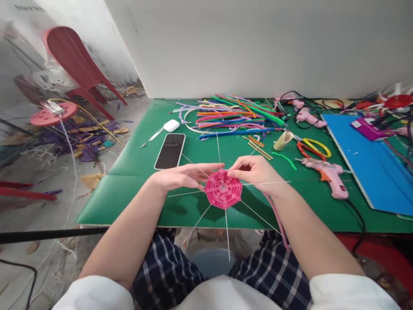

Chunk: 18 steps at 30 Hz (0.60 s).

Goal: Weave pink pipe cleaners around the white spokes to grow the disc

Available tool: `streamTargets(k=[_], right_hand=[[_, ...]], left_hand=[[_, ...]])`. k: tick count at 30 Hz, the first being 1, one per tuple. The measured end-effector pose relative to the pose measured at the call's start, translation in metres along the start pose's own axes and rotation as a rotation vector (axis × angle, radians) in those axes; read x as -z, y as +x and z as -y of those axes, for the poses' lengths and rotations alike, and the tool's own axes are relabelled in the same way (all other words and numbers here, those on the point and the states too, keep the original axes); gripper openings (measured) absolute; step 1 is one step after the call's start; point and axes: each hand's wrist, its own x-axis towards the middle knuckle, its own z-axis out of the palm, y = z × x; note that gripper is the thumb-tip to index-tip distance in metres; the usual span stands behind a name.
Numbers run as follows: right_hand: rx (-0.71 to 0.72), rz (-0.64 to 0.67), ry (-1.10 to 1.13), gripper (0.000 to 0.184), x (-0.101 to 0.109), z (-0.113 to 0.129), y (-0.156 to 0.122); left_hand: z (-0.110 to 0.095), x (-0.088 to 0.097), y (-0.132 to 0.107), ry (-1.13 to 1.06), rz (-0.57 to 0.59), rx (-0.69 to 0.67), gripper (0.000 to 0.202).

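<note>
A pink woven disc (223, 189), shaped like a spider web, is held just above the front of the green table. Thin white wire spokes stick out from it all round. My left hand (180, 175) grips the disc's left edge, its fingers reaching along the upper rim and the thumb lower down. At the upper right rim, my right hand (254, 170) pinches a pink pipe cleaner (277, 219) between thumb and forefinger. The strip's loose end hangs below my right wrist past the table edge.
On the green table (129, 189) lie a phone (170, 150), a white case (171, 125), a heap of coloured pipe cleaners (232, 114), pliers (312, 148), a beige tube (284, 140), a pink glue gun (329, 172) and a blue board (364, 168). Cords trail at right.
</note>
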Motion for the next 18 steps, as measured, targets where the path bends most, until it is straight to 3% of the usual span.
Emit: streamTargets(k=[2,6,9,13,18], right_hand=[[0.016,-0.016,-0.011,0.024,0.0,-0.003,0.001],[0.041,-0.019,-0.008,0.024,-0.001,-0.007,0.003],[0.038,-0.019,-0.014,0.023,-0.001,-0.007,0.003],[0.029,-0.025,-0.008,0.021,-0.001,-0.007,0.003],[0.035,-0.003,-0.006,0.019,-0.002,-0.008,0.003]], left_hand=[[0.002,-0.011,0.007,0.007,-0.099,-0.005,0.067],[0.011,-0.031,0.027,-0.015,-0.391,-0.088,0.026],[0.015,-0.036,0.035,0.002,-0.522,-0.1,0.022],[0.013,-0.034,0.036,0.099,-0.623,-0.092,0.022],[0.012,-0.033,0.033,0.144,-0.655,-0.126,0.017]])
